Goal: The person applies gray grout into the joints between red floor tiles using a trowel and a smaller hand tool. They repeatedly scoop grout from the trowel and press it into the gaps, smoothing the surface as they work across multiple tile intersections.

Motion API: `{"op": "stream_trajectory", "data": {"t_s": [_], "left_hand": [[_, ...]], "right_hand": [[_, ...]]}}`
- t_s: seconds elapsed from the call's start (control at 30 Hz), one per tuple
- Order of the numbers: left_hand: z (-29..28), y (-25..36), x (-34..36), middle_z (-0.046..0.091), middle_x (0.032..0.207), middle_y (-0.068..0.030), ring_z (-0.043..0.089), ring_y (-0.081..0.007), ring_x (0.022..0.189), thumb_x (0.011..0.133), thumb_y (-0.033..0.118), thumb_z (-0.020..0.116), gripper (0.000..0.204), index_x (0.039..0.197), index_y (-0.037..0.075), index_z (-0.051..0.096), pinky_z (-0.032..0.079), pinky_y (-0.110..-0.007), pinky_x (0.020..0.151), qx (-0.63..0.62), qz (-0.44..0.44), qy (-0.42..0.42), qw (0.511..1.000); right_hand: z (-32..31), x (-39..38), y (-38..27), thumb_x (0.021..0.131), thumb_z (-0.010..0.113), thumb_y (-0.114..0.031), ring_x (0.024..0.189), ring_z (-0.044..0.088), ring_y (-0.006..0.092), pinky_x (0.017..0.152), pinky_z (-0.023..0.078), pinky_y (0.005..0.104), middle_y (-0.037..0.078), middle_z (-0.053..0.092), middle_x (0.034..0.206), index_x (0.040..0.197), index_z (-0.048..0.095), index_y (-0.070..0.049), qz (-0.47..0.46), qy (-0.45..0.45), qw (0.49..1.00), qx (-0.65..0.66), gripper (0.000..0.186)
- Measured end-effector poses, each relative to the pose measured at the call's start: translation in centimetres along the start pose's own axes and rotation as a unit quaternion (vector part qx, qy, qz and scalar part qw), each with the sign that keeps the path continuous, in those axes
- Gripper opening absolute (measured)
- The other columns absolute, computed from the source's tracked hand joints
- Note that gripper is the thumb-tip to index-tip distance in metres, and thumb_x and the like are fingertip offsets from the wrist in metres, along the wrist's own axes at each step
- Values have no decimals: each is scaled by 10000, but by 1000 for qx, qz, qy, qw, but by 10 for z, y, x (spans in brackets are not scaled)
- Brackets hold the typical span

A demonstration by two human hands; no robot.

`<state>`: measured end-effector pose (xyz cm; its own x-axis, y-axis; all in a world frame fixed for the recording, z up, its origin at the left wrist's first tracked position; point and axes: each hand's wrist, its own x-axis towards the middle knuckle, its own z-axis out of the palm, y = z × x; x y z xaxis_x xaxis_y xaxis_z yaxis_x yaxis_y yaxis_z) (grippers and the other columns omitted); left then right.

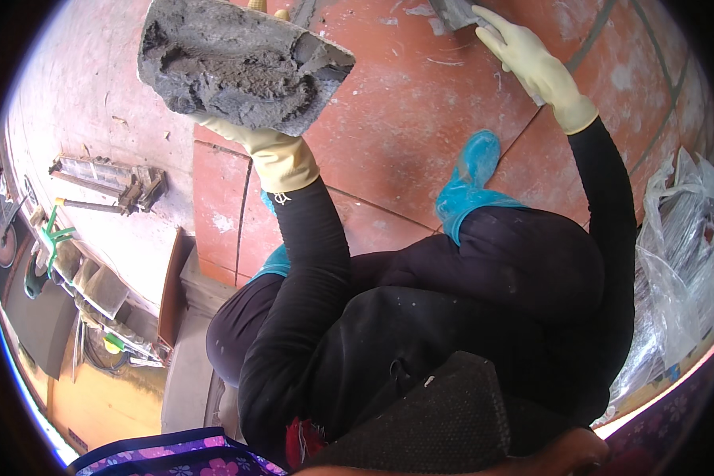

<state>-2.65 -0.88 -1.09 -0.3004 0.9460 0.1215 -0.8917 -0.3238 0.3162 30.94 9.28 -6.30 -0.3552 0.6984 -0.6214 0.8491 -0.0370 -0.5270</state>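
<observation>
My left hand [274, 155], in a cream rubber glove, holds a curved, trough-like piece [313, 111] from beneath. Its fingertips show over the far rim. Wet grey mortar [222, 67] lies in the hollow of the piece. At the far right, my right hand [535, 70], gloved the same way, is closed round what looks like a trowel [456, 12]. The metal blade is partly cut off by the picture's top edge, and a handle end shows below the palm. Under both hands spread reddish floor tiles [404, 119] with grey joints and whitish smears.
Blue covers [472, 170] wrap my feet on the tiles. Crumpled clear plastic [666, 270] lies at the right. To the left are a mortar-caked tool [111, 178], a green-handled item [55, 234] and a brown board [170, 285]. A pale, bare floor strip [95, 103] borders the tiles.
</observation>
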Motion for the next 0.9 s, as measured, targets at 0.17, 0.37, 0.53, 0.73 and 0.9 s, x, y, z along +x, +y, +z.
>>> {"op": "stream_trajectory", "data": {"t_s": [0.17, 0.37, 0.53, 0.73, 0.9], "left_hand": [[2, -2, -1, 206, 1626, -243, 217, -500, 1484, 870, 797, 468, 1017, 1605, 148, 200, 192, -652, 1220, 4, -2, -1, 1000], [2, -2, -4, 198, 1626, -254, 219, -501, 1483, 869, 800, 466, 1023, 1607, 146, 194, 195, -651, 1219, -13, -8, -7, 1000], [2, -5, -3, 191, 1625, -262, 220, -502, 1483, 868, 802, 464, 1027, 1608, 144, 189, 198, -650, 1219, -48, -21, -22, 998], [11, -8, -8, 183, 1625, -272, 222, -503, 1482, 868, 805, 461, 1033, 1609, 141, 183, 202, -649, 1218, -38, -34, -17, 999], [13, -5, -7, 182, 1608, -316, 237, -507, 1475, 864, 811, 459, 1043, 1607, 132, 185, 216, -648, 1211, 188, 13, 69, 980]], "right_hand": [[1, 8, -1, 1044, 477, -394, 733, 649, 283, 745, 550, 401, 173, 697, 1065, 1519, 431, -161, -18, -11, 1000, -15, 531], [9, -11, 4, 1051, 495, -400, 662, 545, 186, 652, 494, 356, 124, 665, 969, 1510, 467, -169, -68, 32, 997, 1, 514], [6, -18, -11, 1054, 495, -395, 659, 498, 153, 630, 450, 356, 79, 503, 735, 1512, 465, -162, -51, -48, 997, 21, 515], [-1, 0, -41, 1035, 504, -376, 750, 640, 242, 753, 539, 382, 169, 704, 1093, 1500, 468, -196, -49, -59, 997, -15, 499], [-37, -2, -57, 1021, 549, -375, 743, 635, 177, 681, 528, 328, 102, 706, 1099, 1458, 503, -58, -18, -81, 997, 3, 543]]}}
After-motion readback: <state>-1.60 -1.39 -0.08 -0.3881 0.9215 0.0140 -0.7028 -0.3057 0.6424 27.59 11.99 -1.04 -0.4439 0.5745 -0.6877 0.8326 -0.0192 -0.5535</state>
